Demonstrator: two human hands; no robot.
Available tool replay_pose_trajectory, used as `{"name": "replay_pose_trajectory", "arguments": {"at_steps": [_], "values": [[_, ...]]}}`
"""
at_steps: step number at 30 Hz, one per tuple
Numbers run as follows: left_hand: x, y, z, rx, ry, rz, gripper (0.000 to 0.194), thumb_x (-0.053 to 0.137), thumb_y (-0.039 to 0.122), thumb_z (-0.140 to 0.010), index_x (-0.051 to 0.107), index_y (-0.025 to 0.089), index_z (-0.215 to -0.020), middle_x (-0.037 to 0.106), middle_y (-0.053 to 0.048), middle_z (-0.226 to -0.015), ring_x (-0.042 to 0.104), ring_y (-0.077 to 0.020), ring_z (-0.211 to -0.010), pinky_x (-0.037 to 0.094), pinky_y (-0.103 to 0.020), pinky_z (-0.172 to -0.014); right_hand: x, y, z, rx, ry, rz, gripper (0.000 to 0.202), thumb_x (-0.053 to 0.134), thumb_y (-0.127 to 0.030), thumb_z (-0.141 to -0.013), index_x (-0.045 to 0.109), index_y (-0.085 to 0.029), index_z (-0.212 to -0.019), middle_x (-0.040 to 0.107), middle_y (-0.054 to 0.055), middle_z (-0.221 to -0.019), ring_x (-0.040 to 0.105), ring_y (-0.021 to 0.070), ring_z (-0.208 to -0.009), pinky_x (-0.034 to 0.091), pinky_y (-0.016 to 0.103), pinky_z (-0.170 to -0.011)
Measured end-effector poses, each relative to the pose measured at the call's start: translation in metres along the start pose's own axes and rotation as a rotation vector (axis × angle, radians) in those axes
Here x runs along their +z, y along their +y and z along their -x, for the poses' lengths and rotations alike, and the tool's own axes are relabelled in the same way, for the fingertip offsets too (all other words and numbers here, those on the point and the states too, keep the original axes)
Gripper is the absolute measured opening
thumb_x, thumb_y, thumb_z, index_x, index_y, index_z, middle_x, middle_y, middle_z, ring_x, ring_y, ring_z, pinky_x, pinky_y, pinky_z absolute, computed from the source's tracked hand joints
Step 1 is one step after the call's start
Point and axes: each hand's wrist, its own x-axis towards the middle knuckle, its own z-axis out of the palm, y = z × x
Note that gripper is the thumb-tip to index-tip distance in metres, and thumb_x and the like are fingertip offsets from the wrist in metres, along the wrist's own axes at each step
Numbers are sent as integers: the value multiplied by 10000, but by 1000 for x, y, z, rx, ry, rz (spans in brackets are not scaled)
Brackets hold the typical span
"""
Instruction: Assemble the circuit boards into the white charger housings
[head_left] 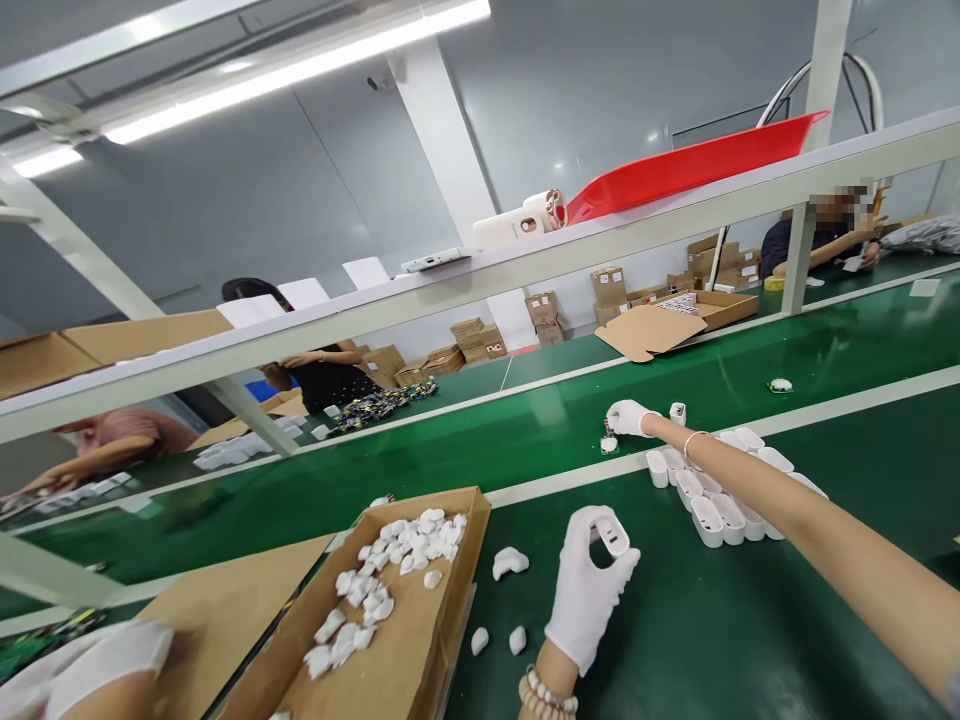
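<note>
My left hand (586, 585), in a white glove, grips a small white plastic housing (614, 537) with two dark slots in its end, between thumb and fingers. Farther forward, my gloved right hand (631, 417) reaches over the green belt. Its fingertips pinch a small circuit assembly (609, 444) with a white part, low above or touching the belt; which one I cannot tell. Just beyond that hand stands another white housing (678, 412). Under my right forearm several open white shells (707, 522) stand in rows. Small white pieces (511, 563) lie left of my left hand.
A cardboard box (420, 650) of crumpled-looking white pieces is at the left. Another small assembly (781, 386) rests on the belt (540, 440). Overhead runs a shelf (420, 290) with a red tray (690, 165). Co-workers sit across; a sleeve (112, 655) shows at lower left.
</note>
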Motion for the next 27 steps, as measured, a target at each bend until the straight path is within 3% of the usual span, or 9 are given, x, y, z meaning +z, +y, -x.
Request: {"name": "replay_pose_trajectory", "arguments": {"at_steps": [3,6,10,12,15,19,27], "values": [[-5,-2,1,14,106,-60,526,672,162,-759,484,239,-1245,573,-69,-1239,567,-230,-1141,423,-468,-1043,-8,7,-3,16,92,-91,300,589,-339,-958,610,-137,-1180,629,83,-1164,628,221,-998,553,408,-865],[-11,2,3,126,197,-152,437,663,190,-796,510,232,-1203,596,-76,-1189,590,-243,-1121,456,-498,-1022,-7,6,12,-4,124,-195,401,643,-259,-890,568,-102,-1251,647,133,-1147,638,224,-1027,551,418,-884],[-17,11,4,323,242,-313,401,629,151,-845,529,244,-1222,595,-78,-1194,591,-232,-1132,500,-461,-991,8,-17,67,-112,68,-284,511,686,-279,-806,569,-129,-1281,619,134,-1228,637,228,-1080,535,400,-937],[-20,15,5,388,242,-363,437,630,135,-857,519,248,-1264,601,-81,-1210,593,-221,-1135,519,-418,-975,18,-31,97,-250,85,-188,447,669,-291,-837,595,-154,-1256,603,128,-1225,639,220,-1053,537,396,-919],[-21,19,8,451,229,-385,478,655,135,-861,504,238,-1303,625,-87,-1188,617,-209,-1094,544,-367,-932,31,-46,125,-338,115,47,431,695,-252,-842,579,-182,-1251,645,93,-1125,632,186,-925,549,384,-866],[-21,23,10,523,224,-402,477,690,147,-850,522,216,-1291,643,-95,-1141,630,-216,-1057,557,-351,-897,41,-50,133,-361,72,100,322,727,-251,-838,593,-174,-1120,664,72,-1049,615,163,-855,563,332,-791],[-23,25,10,569,214,-446,476,690,157,-855,513,221,-1292,656,-94,-1123,634,-228,-1050,551,-372,-907,46,-57,131,-480,62,71,158,676,-203,-887,586,-174,-1014,651,55,-987,608,152,-887,537,291,-804]]}}
